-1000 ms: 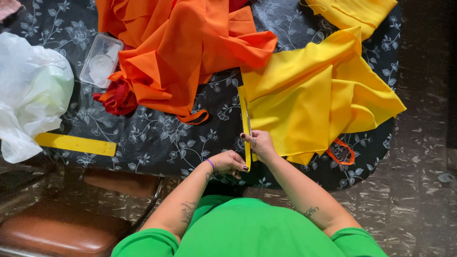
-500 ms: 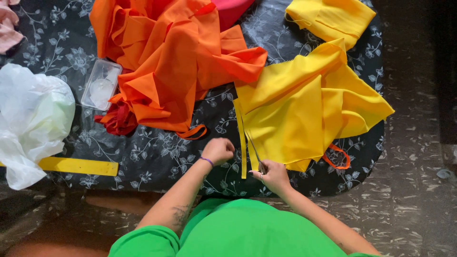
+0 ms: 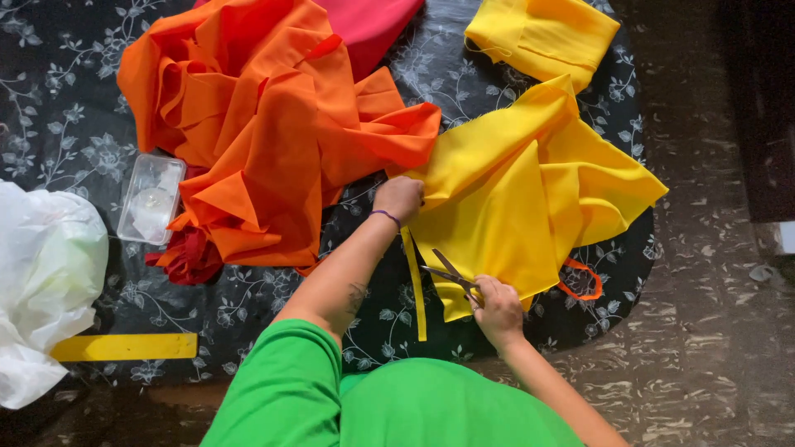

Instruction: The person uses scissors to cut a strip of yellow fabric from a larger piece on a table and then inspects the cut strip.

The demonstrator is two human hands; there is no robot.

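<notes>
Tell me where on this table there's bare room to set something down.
Bare tablecloth shows at the far left, beyond the orange fabric, and near the front between the yellow ruler and left hand. It is crowded around the yellow fabric, where the right hand holds scissors.

Lots tucked away or cropped here

The pink cloth (image 3: 373, 25) runs off the top edge and under the orange fabric (image 3: 265, 124), which also buries most of the dark red cloth (image 3: 186, 257). Right hand (image 3: 497, 306) covers the scissors (image 3: 447, 277) handles, and the white plastic bag (image 3: 41, 281) is cut by the left edge. Can't tell what's in the clear plastic box (image 3: 151, 199).
</notes>
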